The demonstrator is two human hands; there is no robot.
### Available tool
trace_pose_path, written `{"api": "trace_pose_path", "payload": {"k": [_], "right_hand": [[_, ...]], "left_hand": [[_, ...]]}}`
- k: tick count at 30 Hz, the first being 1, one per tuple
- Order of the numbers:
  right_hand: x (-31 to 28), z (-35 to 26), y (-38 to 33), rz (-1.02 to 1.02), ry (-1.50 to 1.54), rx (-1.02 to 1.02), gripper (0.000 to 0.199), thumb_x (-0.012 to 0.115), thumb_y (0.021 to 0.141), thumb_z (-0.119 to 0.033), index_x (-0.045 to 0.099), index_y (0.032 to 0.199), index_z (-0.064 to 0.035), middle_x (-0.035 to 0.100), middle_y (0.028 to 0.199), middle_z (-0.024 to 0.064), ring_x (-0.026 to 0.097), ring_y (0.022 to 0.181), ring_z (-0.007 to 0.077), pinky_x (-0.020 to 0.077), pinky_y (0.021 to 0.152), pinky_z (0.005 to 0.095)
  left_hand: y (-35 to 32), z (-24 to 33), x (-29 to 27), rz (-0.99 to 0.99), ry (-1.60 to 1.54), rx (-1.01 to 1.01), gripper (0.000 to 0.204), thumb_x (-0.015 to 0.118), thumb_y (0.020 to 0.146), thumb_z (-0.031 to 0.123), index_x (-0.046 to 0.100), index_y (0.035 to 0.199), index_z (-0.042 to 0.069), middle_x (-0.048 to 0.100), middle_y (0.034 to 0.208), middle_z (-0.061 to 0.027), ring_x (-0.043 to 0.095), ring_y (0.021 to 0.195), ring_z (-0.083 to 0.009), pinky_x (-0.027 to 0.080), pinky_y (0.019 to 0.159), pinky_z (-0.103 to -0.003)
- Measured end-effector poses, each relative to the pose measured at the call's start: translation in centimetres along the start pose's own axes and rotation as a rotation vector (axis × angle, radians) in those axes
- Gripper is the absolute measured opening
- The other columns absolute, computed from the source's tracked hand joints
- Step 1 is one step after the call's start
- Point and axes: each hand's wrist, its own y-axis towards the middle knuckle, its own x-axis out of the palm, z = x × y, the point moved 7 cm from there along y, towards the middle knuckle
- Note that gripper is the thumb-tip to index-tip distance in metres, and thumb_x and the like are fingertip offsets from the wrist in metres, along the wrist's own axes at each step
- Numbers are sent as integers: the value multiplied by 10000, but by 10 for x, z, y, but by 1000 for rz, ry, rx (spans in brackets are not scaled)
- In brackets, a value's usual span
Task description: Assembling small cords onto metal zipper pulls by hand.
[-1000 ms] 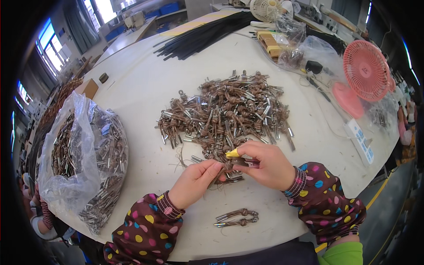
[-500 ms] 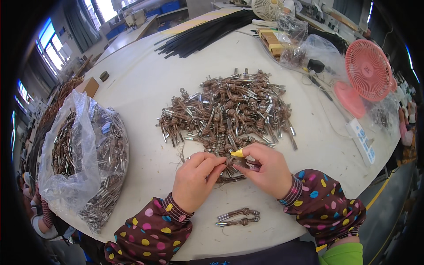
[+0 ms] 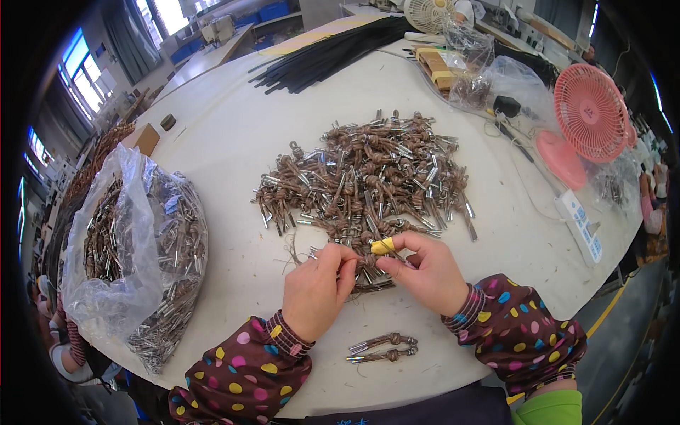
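Observation:
A heap of knotted brown cords with silvery metal tips (image 3: 361, 170) lies in the middle of the white table. At its near edge my left hand (image 3: 319, 287) is closed, thumb and index finger pinching a knotted brown cord (image 3: 367, 263). My right hand (image 3: 425, 273) is closed at the same cord from the other side. Around its index finger sits a yellow wrap (image 3: 382, 246), and a thin dark piece shows by the fingers, too small to name. Closer to me lies a pair of knotted cords (image 3: 382, 348) with metal tips.
A clear plastic bag (image 3: 113, 297) full of similar cords stands on the left. Long black strips (image 3: 333, 53) lie at the back. A pink fan (image 3: 589, 113) and a white power strip (image 3: 579, 227) are on the right. A cardboard box (image 3: 142, 139) sits back left.
Both hands have shifted slightly at the heap's near edge. The right fingers have turned, showing more of the yellow wrap, and the grey metal piece seen between them earlier is mostly hidden.

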Motion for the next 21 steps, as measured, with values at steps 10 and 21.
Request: {"api": "trace_pose_path", "payload": {"k": [10, 21], "right_hand": [[-10, -13, 0, -27, -275, -197, 460, 739, 812, -276, 548, 1142, -18, 631, 909, 59, 606, 654, 154, 477, 580, 273], [-1, -14, 7, -196, -401, -300, 303, 740, 779, -233, 618, 975, -37, 602, 841, 86, 595, 753, 260, 476, 649, 332]], "left_hand": [[0, -2, 4, -62, -101, 14, 131, 588, 871, 3, 494, 961, 17, 608, 819, -135, 625, 672, -285, 480, 580, -331], [1, 4, 5, -79, -107, 116, 161, 604, 845, -12, 498, 963, 14, 595, 854, -139, 592, 700, -306, 472, 607, -360]]}}
